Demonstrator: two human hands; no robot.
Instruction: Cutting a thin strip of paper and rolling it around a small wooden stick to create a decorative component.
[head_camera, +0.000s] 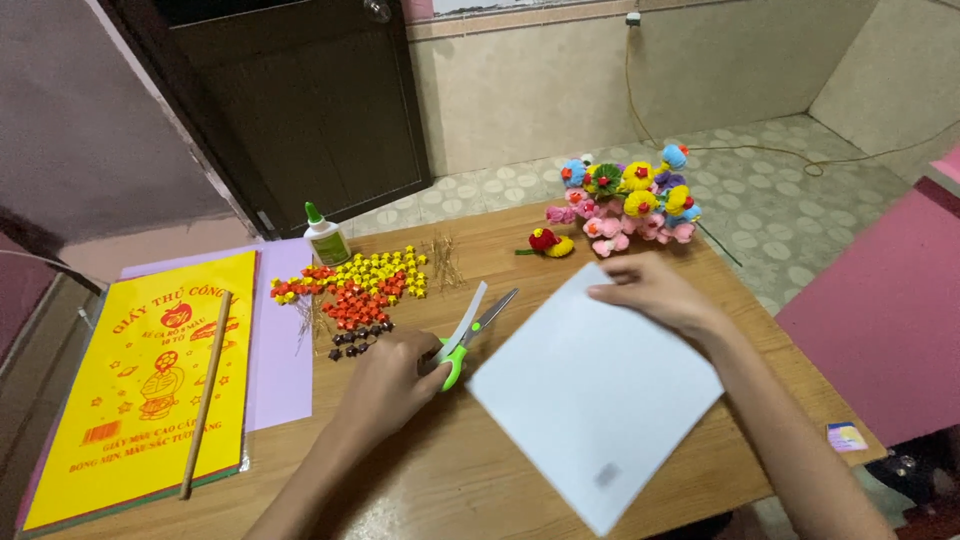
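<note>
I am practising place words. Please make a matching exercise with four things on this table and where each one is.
Things:
1. scissors
2. glue bottle
3. wooden stick
4. white sheet

Places:
a. lying on the yellow paper pack
b. under the right hand
c. in the left hand
d. standing at the table's far edge, near the door

Pairs: 1-c, 2-d, 3-a, 4-b

From my feed: two bare forearms, slim, entering from the bottom edge. Left hand (385, 385) and right hand (655, 292) both uncovered. I see no sleeves, rings, watch or bands in view. Nails short as far as I can tell.
</note>
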